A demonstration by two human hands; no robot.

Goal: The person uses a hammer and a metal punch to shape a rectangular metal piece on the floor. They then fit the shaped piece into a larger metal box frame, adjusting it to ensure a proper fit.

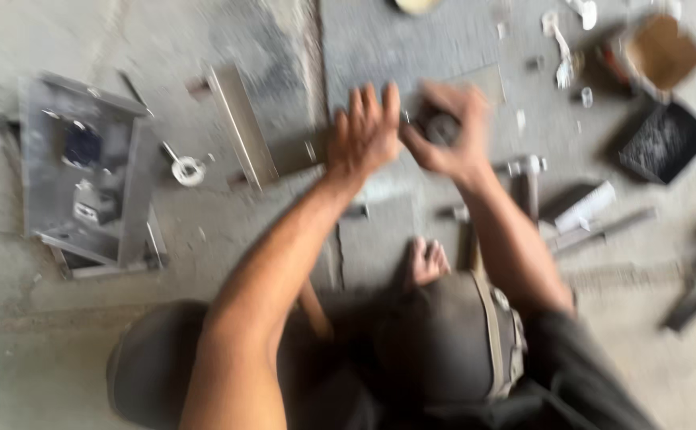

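Two hands meet above a grey slab (411, 48) on the floor: the right hand (451, 139) is clenched around a small dark round object (441, 127), held over the slab's near edge, while the left hand (364, 135), fingers spread flat, hovers just beside it.

Both hands (411, 135) around dark round object (441, 127)
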